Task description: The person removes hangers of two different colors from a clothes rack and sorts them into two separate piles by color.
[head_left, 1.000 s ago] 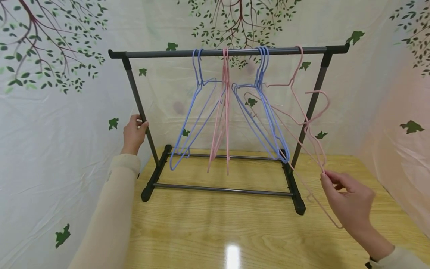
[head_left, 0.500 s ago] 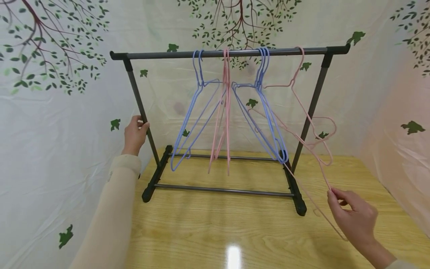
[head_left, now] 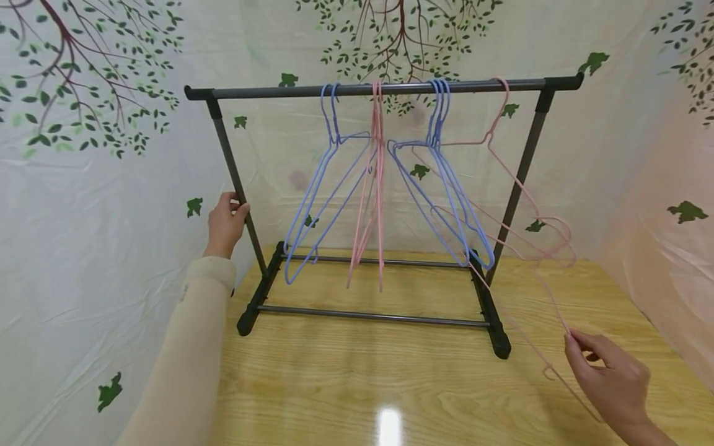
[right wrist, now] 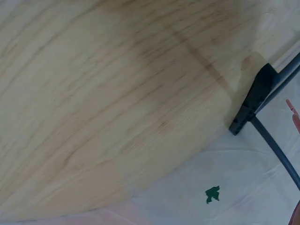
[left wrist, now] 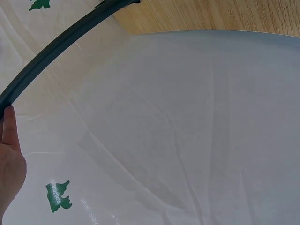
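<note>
My left hand (head_left: 227, 224) holds the left post (head_left: 227, 148) of a black metal garment rack (head_left: 357, 92). In the left wrist view, fingertips of the left hand (left wrist: 10, 154) touch that post (left wrist: 47, 54). Low at the right, my right hand (head_left: 610, 375) pinches a thin pink clothes hanger (head_left: 549, 297) between thumb and fingers. Its hook lies tilted away near the right post, apart from the rail. Another pink hanger (head_left: 492, 118) hangs near the rail's right end; their lines overlap. Only slivers of the right hand (right wrist: 295, 218) show at the right wrist view's edge.
From the rail hang blue hangers (head_left: 320, 167) at left, pink ones (head_left: 381, 186) mid-rail, and several blue ones (head_left: 446, 179) right of them. The rack's right foot (head_left: 493, 316) stands on a wooden table (head_left: 334, 384). Leaf-printed sheets (head_left: 100, 248) surround it.
My right hand has moved down and to the right with the pink hanger, whose hook has dropped lower. The right-hand blue hangers have spread slightly rightward. My left hand stays on the post.
</note>
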Action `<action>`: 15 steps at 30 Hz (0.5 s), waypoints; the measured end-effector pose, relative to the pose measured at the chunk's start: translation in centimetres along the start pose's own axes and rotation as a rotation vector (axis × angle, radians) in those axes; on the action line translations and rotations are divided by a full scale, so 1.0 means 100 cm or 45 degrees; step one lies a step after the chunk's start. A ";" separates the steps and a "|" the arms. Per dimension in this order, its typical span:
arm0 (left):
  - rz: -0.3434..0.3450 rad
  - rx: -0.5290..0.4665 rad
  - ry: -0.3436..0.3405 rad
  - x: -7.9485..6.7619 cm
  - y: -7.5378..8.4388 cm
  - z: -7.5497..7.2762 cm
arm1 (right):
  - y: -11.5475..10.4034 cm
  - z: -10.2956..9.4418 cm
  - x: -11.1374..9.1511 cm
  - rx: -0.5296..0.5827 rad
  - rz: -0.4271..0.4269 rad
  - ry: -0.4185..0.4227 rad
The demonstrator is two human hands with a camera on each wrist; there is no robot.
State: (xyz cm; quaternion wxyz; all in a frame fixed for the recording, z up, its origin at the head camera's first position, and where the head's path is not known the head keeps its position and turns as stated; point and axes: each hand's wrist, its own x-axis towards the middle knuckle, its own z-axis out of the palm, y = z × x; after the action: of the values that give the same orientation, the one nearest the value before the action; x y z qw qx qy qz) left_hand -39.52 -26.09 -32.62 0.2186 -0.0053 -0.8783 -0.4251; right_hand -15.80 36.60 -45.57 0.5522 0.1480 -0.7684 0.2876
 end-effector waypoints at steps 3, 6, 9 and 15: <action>-0.003 0.004 0.000 0.000 0.000 0.000 | 0.006 -0.006 -0.004 -0.019 0.018 -0.002; -0.004 0.005 0.003 0.000 0.000 0.000 | 0.009 -0.012 -0.007 -0.030 0.035 0.002; -0.009 0.003 0.006 0.000 -0.001 0.000 | 0.012 -0.018 -0.009 -0.044 0.056 -0.010; -0.018 0.011 0.006 0.000 0.000 0.000 | 0.020 -0.028 -0.013 -0.060 0.108 0.009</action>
State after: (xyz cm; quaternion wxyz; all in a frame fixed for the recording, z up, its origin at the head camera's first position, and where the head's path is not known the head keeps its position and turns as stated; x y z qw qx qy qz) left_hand -39.52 -26.06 -32.65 0.2176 0.0028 -0.8797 -0.4228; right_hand -14.28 39.72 -46.70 0.5456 0.1014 -0.7785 0.2931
